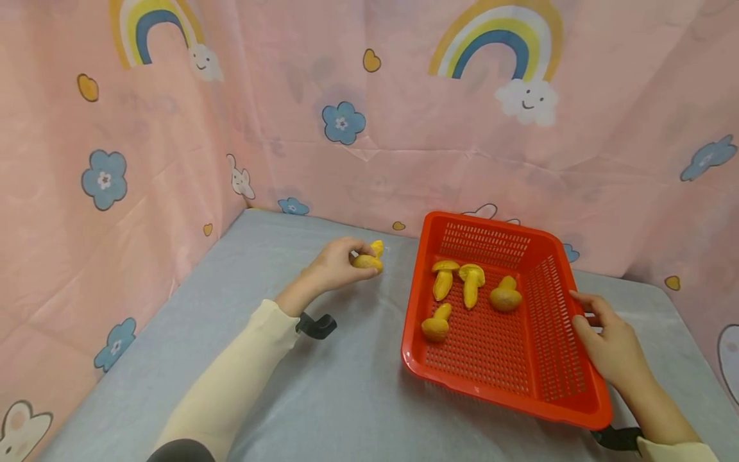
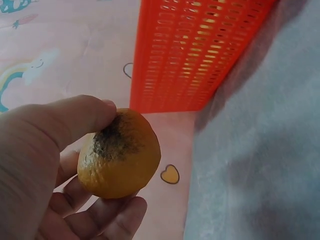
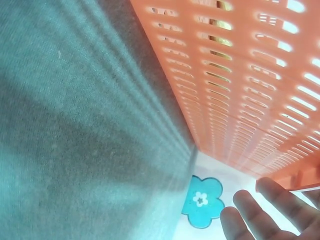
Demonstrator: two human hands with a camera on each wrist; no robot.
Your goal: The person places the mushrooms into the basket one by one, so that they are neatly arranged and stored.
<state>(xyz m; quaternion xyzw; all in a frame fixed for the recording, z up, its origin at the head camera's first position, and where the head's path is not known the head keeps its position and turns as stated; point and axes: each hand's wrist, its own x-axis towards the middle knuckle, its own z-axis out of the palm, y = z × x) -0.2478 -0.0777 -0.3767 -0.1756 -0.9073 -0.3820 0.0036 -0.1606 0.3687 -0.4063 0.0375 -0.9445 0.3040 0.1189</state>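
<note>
My left hand [image 1: 342,264] pinches a yellow toy mushroom [image 1: 367,262] between thumb and fingers, above the table left of the basket. Up close in the left wrist view, the mushroom's rounded cap [image 2: 125,160] shows a dark patch near the thumb. A red plastic basket [image 1: 412,321] with slotted walls stands to the right. Several similar mushrooms [image 1: 471,282] lie on its floor, mostly toward the left side. At the basket's right rim, my right hand [image 1: 614,343] holds on with thumb and forefinger, while other fingers [image 3: 257,215] extend outside the wall.
A grey-blue cloth covers the table [image 1: 323,398]. Pink printed curtains [image 1: 277,83] with rainbows and flowers hang along the back and sides. The basket's far side stands near the back curtain.
</note>
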